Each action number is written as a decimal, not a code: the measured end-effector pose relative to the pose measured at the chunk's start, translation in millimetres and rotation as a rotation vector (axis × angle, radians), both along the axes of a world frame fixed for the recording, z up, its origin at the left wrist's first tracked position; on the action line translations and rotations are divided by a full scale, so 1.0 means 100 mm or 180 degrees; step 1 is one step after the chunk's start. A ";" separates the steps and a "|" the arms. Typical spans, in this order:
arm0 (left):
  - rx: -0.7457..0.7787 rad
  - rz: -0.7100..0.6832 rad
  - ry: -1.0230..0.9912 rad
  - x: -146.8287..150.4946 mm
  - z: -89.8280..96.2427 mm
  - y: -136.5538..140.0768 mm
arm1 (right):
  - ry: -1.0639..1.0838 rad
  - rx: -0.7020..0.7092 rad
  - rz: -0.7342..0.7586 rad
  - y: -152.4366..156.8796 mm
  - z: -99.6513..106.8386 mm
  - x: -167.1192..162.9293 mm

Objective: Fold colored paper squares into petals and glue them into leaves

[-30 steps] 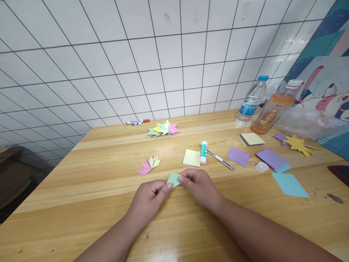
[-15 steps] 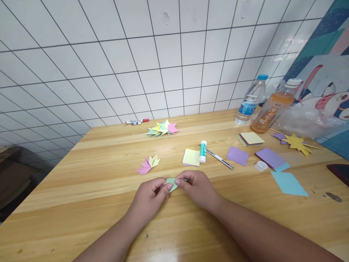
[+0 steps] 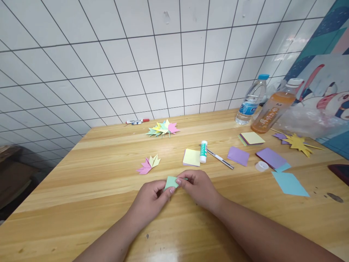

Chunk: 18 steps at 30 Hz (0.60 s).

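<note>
Between my two hands is a small folded piece of green paper [image 3: 171,182], pinched from both sides just above the table. My left hand [image 3: 152,198] grips its left and lower edge, thumb on top. My right hand [image 3: 197,187] pinches the right part between thumb and fingers, covering that end. Beyond my left hand lies a folded paper piece [image 3: 148,165] in pink and pale yellow. A stack of yellow paper squares [image 3: 191,157] sits past my right hand, with a glue stick [image 3: 203,152] at its right edge and a pen [image 3: 220,158] beside that.
At the back are a multicoloured pile of folded paper [image 3: 163,128] and markers [image 3: 137,121]. To the right lie purple paper [image 3: 238,156], a blue sheet [image 3: 290,183], a white cap [image 3: 262,166] and a yellow paper star [image 3: 297,144]. A water bottle [image 3: 247,109] and an orange drink bottle [image 3: 274,112] stand behind.
My left thumb has slid slightly down and right along the green paper, so more of its face shows. My right hand keeps its pinch almost unmoved.
</note>
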State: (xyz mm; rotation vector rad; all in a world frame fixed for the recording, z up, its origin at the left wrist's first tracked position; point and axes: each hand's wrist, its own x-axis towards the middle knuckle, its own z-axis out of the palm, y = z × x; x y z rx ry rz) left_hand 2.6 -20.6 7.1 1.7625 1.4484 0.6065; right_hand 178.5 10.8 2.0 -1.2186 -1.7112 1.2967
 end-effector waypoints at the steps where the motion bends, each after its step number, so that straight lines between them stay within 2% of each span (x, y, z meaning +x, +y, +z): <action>1: -0.0029 0.0004 -0.0015 0.00 0.00 0.00 | 0.0021 -0.0005 -0.0005 0.00 0.00 0.00; 4: -0.0040 0.0090 -0.0124 0.00 0.00 0.01 | 0.0183 -0.0083 -0.0031 -0.01 0.00 -0.02; 10: 0.0113 0.0182 -0.0225 -0.02 0.00 0.01 | 0.0219 -0.0172 0.0226 -0.02 -0.03 -0.03; 18: 0.0118 0.0310 -0.0322 -0.04 0.01 0.01 | 0.0736 -0.0372 -0.0080 0.01 0.03 0.00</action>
